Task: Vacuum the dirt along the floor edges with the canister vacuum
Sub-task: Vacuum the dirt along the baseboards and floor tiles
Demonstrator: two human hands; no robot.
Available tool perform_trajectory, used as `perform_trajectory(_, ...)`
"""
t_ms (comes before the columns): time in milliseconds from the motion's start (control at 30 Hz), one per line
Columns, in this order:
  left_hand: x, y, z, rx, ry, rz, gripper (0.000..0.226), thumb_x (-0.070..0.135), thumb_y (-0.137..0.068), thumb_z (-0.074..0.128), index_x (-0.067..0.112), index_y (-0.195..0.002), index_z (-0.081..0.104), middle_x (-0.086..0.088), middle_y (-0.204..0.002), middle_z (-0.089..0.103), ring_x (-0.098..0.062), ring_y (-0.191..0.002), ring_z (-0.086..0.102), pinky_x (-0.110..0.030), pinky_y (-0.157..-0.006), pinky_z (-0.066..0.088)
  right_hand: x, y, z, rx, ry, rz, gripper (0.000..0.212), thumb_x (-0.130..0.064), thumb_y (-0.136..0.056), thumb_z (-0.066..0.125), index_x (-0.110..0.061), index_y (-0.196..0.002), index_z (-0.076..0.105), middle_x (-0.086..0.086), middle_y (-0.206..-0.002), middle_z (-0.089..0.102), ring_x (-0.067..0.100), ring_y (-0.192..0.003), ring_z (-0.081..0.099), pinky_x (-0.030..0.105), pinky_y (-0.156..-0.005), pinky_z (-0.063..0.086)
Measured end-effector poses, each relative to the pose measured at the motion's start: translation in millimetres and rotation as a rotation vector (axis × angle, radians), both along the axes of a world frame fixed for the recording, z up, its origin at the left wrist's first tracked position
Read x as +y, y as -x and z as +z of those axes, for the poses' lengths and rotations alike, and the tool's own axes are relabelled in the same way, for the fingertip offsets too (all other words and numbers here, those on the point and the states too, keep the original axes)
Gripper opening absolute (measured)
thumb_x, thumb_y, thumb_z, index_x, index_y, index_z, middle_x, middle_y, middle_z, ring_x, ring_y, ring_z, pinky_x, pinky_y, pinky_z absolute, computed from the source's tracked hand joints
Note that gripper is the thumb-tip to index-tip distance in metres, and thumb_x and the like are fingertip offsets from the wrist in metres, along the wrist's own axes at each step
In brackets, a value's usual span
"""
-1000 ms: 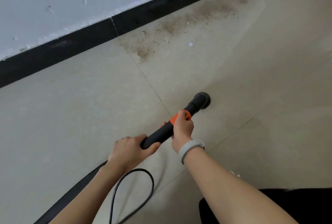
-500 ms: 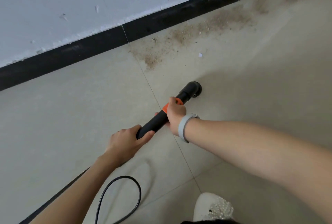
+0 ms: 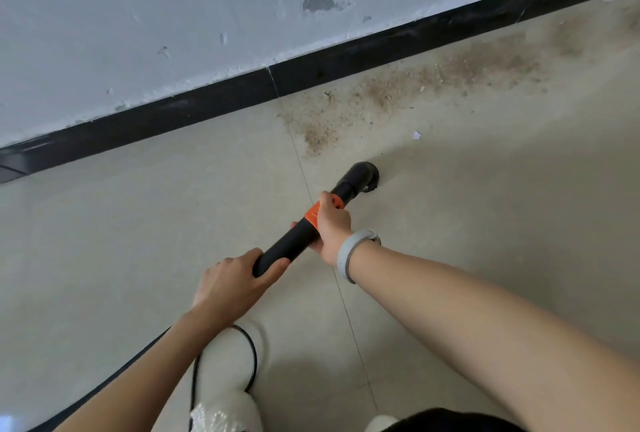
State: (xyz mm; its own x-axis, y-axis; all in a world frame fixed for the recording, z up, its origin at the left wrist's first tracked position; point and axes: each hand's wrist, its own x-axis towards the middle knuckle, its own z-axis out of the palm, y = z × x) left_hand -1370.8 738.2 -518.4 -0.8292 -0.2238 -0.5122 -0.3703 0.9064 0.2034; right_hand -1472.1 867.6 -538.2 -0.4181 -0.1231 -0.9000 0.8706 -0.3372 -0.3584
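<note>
A black vacuum wand (image 3: pixel 294 244) with an orange collar (image 3: pixel 313 215) points toward the wall. Its round black nozzle (image 3: pixel 363 177) sits on the beige floor tiles, just short of a patch of brown dirt (image 3: pixel 318 137). More dirt (image 3: pixel 450 74) spreads to the right along the black skirting board (image 3: pixel 214 102). My left hand (image 3: pixel 228 284) grips the near end of the wand. My right hand (image 3: pixel 332 227), with a grey wristband, grips the wand at the orange collar.
A white wall (image 3: pixel 173 15) with chipped paint rises behind the skirting. A small white scrap (image 3: pixel 416 135) lies on the floor right of the nozzle. A black cord (image 3: pixel 254 359) loops over my white shoe (image 3: pixel 228 372). The black hose (image 3: pixel 104 386) runs off to the lower left.
The nozzle has moved closer to the near edge of the dirt patch. I have stepped forward; my white shoe is now under my left arm.
</note>
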Motion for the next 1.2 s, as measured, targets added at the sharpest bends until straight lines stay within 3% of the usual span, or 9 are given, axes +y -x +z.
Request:
perform_trajectory(133, -37, -16, 9, -0.040, 0.019, 0.011, 0.039, 0.061, -0.091, 0.037, 0.025, -0.077, 0.045, 0.005, -0.061, 0.052, -0.016, -0.063, 0.051, -0.026, -0.056, 0.031, -40, -16, -2, -0.042, -0.019, 0.049, 0.040, -0.034, -0.096, 0.048, -0.009, -0.125, 0.038, 0.013, -0.097, 0.054, 0.032, -0.086, 0.066, 0.040, -0.067, 0.058)
perform_trajectory(233, -62, -30, 0, -0.038, 0.039, 0.072, 0.042, 0.061, -0.090, 0.037, 0.022, -0.084, 0.051, 0.004, -0.066, 0.056, -0.019, -0.068, 0.056, -0.028, -0.060, 0.036, -78, -25, -13, -0.015, -0.135, 0.106, 0.045, -0.039, -0.094, 0.048, -0.009, -0.126, 0.038, 0.010, -0.091, 0.057, 0.034, -0.091, 0.067, 0.047, -0.083, 0.056)
perform_trajectory(367, -88, -60, -18, 0.011, -0.015, 0.218, 0.041, 0.060, -0.089, 0.043, 0.020, -0.081, 0.051, 0.001, -0.063, 0.058, -0.022, -0.067, 0.059, -0.030, -0.055, 0.036, -122, -41, -27, 0.024, -0.202, 0.207, 0.040, -0.041, -0.094, 0.048, -0.010, -0.116, 0.036, 0.007, -0.089, 0.055, 0.035, -0.095, 0.066, 0.047, -0.090, 0.053)
perform_trajectory(500, -109, -90, -28, 0.062, -0.090, 0.401, 0.038, 0.054, -0.088, 0.049, 0.021, -0.071, 0.044, 0.002, -0.052, 0.050, -0.021, -0.053, 0.053, -0.028, -0.047, 0.030, -167, -58, -28, 0.071, -0.240, 0.347, 0.051, -0.046, -0.090, 0.050, -0.011, -0.125, 0.036, 0.010, -0.106, 0.057, 0.037, -0.101, 0.063, 0.049, -0.093, 0.051)
perform_trajectory(667, -139, -127, -32, 0.055, -0.102, 0.609, 0.036, 0.048, -0.089, 0.050, 0.020, -0.068, 0.042, -0.001, -0.052, 0.051, -0.022, -0.053, 0.050, -0.029, -0.048, 0.031, -219, -81, -24, 0.074, -0.159, 0.529, 0.037, -0.043, -0.092, 0.050, -0.016, -0.113, 0.034, 0.006, -0.092, 0.052, 0.034, -0.092, 0.065, 0.047, -0.090, 0.053)
perform_trajectory(800, -151, -156, -33, 0.043, -0.140, 0.711, 0.033, 0.043, -0.091, 0.050, 0.024, -0.067, 0.039, -0.003, -0.053, 0.052, -0.024, -0.054, 0.051, -0.030, -0.048, 0.031, -243, -103, -16, 0.020, -0.082, 0.652, 0.029, -0.038, -0.095, 0.049, -0.016, -0.107, 0.033, 0.003, -0.082, 0.050, 0.023, -0.063, 0.061, 0.036, -0.073, 0.056)
perform_trajectory(900, -155, -169, -36, 0.032, -0.140, 0.724, 0.030, 0.042, -0.092, 0.051, 0.025, -0.070, 0.039, -0.002, -0.053, 0.052, -0.026, -0.056, 0.053, -0.031, -0.050, 0.033, -250, -111, -18, -0.004, -0.048, 0.711, 0.033, -0.038, -0.095, 0.049, -0.014, -0.110, 0.033, 0.003, -0.084, 0.048, 0.027, -0.072, 0.062, 0.043, -0.087, 0.055)
perform_trajectory(1033, -156, -160, -42, 0.024, -0.124, 0.673, 0.029, 0.047, -0.090, 0.051, 0.020, -0.079, 0.046, -0.001, -0.054, 0.051, -0.031, -0.063, 0.058, -0.033, -0.053, 0.037, -243, -100, -19, -0.033, 0.008, 0.652, 0.036, -0.036, -0.096, 0.049, -0.012, -0.118, 0.033, 0.003, -0.083, 0.047, 0.022, -0.064, 0.060, 0.041, -0.079, 0.055)
perform_trajectory(1200, -149, -119, -43, 0.040, -0.055, 0.568, 0.034, 0.054, -0.088, 0.048, 0.020, -0.081, 0.048, -0.003, -0.060, 0.054, -0.031, -0.068, 0.060, -0.032, -0.056, 0.037, -221, -64, -22, -0.007, 0.004, 0.557, 0.036, -0.035, -0.097, 0.049, -0.013, -0.122, 0.035, 0.004, -0.085, 0.048, 0.024, -0.068, 0.061, 0.044, -0.086, 0.055)
